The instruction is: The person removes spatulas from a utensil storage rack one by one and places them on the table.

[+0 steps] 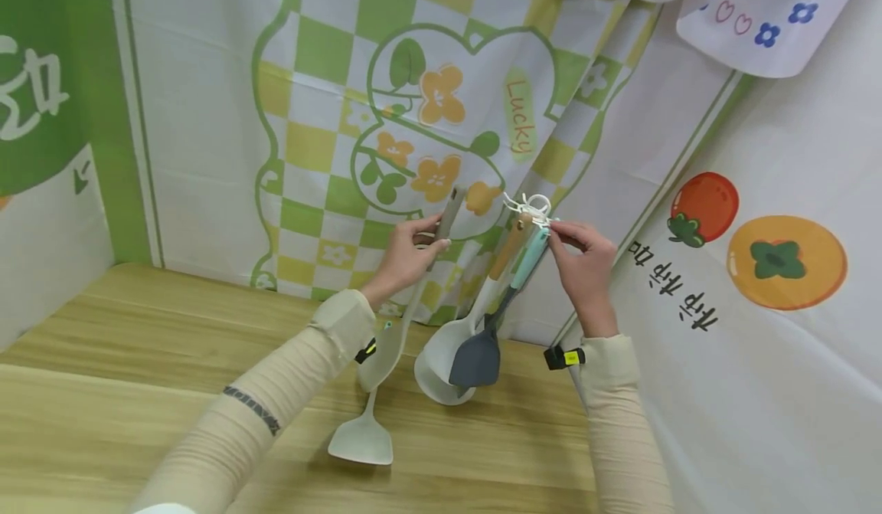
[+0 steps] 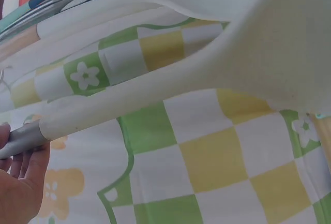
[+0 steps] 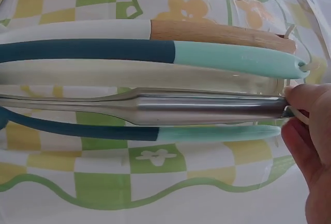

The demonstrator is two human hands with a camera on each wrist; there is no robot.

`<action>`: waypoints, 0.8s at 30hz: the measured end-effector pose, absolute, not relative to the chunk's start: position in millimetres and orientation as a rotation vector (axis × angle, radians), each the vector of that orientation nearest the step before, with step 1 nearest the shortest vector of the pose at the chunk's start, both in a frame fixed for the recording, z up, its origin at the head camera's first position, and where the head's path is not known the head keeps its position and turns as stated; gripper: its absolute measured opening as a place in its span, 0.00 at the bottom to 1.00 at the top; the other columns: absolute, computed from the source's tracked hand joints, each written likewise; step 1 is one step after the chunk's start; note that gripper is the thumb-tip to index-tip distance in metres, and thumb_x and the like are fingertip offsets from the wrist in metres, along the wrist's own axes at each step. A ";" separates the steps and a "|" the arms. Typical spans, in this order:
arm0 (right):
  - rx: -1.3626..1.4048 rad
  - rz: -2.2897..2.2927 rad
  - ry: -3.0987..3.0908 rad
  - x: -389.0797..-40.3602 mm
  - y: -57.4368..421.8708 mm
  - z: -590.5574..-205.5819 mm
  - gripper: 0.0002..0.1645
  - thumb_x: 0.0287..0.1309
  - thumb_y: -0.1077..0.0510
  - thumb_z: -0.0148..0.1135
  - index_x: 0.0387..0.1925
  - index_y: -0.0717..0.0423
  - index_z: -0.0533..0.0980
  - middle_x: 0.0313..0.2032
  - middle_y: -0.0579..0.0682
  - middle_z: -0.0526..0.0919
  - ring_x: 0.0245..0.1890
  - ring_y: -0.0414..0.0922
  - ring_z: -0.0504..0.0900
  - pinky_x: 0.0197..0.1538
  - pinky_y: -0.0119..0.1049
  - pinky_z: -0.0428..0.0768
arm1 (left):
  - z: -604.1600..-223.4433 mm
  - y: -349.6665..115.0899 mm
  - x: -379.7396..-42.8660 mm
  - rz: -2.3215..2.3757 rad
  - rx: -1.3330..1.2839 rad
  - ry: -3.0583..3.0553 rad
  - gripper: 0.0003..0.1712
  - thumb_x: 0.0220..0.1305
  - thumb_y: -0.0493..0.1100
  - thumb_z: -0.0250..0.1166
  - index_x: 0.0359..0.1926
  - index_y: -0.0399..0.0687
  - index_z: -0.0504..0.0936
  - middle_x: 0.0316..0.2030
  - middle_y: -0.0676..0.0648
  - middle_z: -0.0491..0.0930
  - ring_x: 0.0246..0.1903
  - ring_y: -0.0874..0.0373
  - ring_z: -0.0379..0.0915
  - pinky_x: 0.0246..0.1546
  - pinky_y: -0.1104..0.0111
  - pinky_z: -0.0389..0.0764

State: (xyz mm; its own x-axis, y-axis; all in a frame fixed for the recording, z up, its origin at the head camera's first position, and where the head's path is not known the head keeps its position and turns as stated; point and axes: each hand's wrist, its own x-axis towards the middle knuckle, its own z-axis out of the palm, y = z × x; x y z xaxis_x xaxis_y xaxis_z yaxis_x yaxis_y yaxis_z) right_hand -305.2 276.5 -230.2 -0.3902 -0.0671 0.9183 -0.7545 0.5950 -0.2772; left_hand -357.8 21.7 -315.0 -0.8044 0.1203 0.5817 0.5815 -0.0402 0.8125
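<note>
My left hand (image 1: 411, 257) grips the grey handle (image 1: 451, 211) of a cream ladle (image 1: 383, 353). Its wide bowl fills the upper right of the left wrist view. My right hand (image 1: 586, 265) pinches the end of a steel-handled utensil (image 3: 207, 107) at a white hook rack (image 1: 537, 207); its working end is hidden. Beside it hang a dark spatula (image 1: 477, 357) with a mint handle, a wooden-handled white ladle (image 1: 448, 345) and another mint-handled utensil (image 3: 217, 133). Lower left, a pale spatula (image 1: 364, 441) shows below the ladle, its upper part hidden.
A wooden table (image 1: 172, 391) spreads below the hands. Behind the utensils hangs a green and yellow checked curtain (image 1: 324, 146). A white cloth wall with printed fruit (image 1: 785, 261) stands at the right.
</note>
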 end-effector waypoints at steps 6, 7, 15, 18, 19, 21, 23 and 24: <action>0.638 0.839 -1.761 -308.5 273.4 -237.3 0.05 0.55 0.77 0.67 0.34 0.75 0.85 0.34 0.69 0.87 0.36 0.53 0.80 0.46 0.26 0.78 | -318.6 5.7 -353.4 -1.923 -0.718 -1.916 0.29 0.68 0.33 0.66 0.69 0.39 0.73 0.52 0.34 0.82 0.49 0.41 0.84 0.44 0.61 0.88; 0.637 0.850 -1.751 -308.6 273.3 -238.6 0.05 0.56 0.77 0.65 0.34 0.75 0.85 0.35 0.69 0.87 0.37 0.55 0.80 0.48 0.26 0.76 | -319.3 3.4 -352.6 -1.923 -0.716 -1.919 0.30 0.68 0.33 0.67 0.69 0.38 0.73 0.52 0.34 0.82 0.49 0.41 0.83 0.45 0.61 0.88; 0.578 1.001 -1.753 -308.6 280.1 -241.3 0.19 0.55 0.81 0.50 0.45 0.79 0.81 0.49 0.73 0.83 0.55 0.62 0.79 0.64 0.30 0.75 | -322.6 -13.0 -348.9 -1.969 -0.704 -1.920 0.29 0.68 0.35 0.67 0.69 0.42 0.74 0.53 0.34 0.82 0.50 0.41 0.83 0.44 0.58 0.88; 0.581 1.071 -1.826 -309.6 282.5 -241.0 0.20 0.57 0.82 0.50 0.50 0.80 0.79 0.55 0.74 0.80 0.60 0.63 0.77 0.68 0.36 0.75 | -321.4 -18.9 -345.4 -1.972 -0.698 -1.918 0.28 0.68 0.35 0.67 0.69 0.43 0.75 0.53 0.34 0.82 0.50 0.40 0.83 0.45 0.53 0.88; 0.587 1.096 -1.852 -309.9 283.0 -241.2 0.20 0.58 0.82 0.50 0.52 0.80 0.78 0.56 0.74 0.79 0.61 0.64 0.77 0.67 0.37 0.76 | -321.3 -20.4 -344.2 -1.970 -0.694 -1.916 0.28 0.68 0.35 0.67 0.68 0.43 0.75 0.53 0.33 0.82 0.50 0.39 0.83 0.45 0.52 0.87; 0.597 1.135 -1.895 -311.2 284.3 -242.1 0.19 0.61 0.81 0.52 0.54 0.81 0.76 0.58 0.74 0.78 0.62 0.63 0.76 0.66 0.38 0.76 | -321.5 -23.2 -342.8 -1.969 -0.685 -1.918 0.28 0.68 0.34 0.67 0.69 0.43 0.75 0.53 0.33 0.82 0.50 0.39 0.83 0.46 0.50 0.87; 0.604 1.158 -1.917 -313.2 285.8 -243.2 0.19 0.63 0.79 0.53 0.54 0.81 0.76 0.58 0.75 0.77 0.61 0.61 0.77 0.64 0.37 0.78 | -322.1 -25.4 -342.6 -1.964 -0.673 -1.920 0.29 0.68 0.34 0.67 0.69 0.42 0.75 0.53 0.33 0.82 0.50 0.38 0.83 0.47 0.49 0.87; 0.609 1.168 -1.918 -313.8 286.1 -243.6 0.18 0.63 0.79 0.54 0.54 0.81 0.76 0.58 0.75 0.78 0.61 0.60 0.78 0.63 0.37 0.79 | -322.4 -26.6 -342.7 -1.961 -0.669 -1.920 0.29 0.68 0.34 0.67 0.69 0.42 0.75 0.53 0.33 0.82 0.50 0.38 0.83 0.48 0.49 0.87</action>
State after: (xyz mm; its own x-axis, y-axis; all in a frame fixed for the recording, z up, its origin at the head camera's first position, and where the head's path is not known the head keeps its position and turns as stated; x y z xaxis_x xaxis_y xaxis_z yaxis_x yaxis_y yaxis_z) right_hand -313.8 286.1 -243.6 -0.5704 0.0017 0.8214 -0.7289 0.4599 -0.5072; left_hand -342.7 -26.6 -322.4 -0.8408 0.0979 0.5325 0.5303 -0.0494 0.8464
